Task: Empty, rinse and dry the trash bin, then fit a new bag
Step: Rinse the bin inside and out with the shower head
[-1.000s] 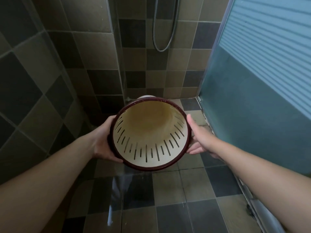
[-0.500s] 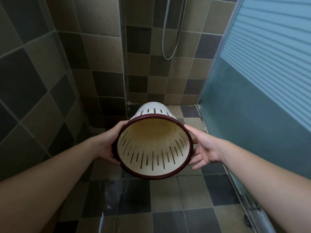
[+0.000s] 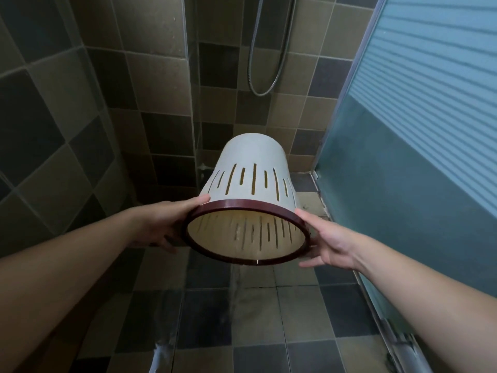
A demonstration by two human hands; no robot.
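A white slotted trash bin (image 3: 251, 170) with a dark red rim is held in the air over the shower floor, tipped so its mouth faces down and towards me and its base points up and away. A thin stream of water runs from the lower rim to the floor. My left hand (image 3: 164, 224) holds the left side of the rim, thumb on the outside wall and fingers under the rim. My right hand (image 3: 326, 244) presses the right side of the rim with fingers nearly straight. The bin looks empty inside.
Tiled walls (image 3: 80, 117) close in on the left and at the back. A frosted glass shower door (image 3: 416, 157) stands at the right, its metal track (image 3: 395, 335) along the floor. A shower hose (image 3: 265, 76) hangs on the back wall. The tiled floor (image 3: 242, 319) is wet.
The bin has tipped over from mouth facing me to mouth facing down, base swung up and away. Water now pours from the rim. Both hands stayed on the rim.
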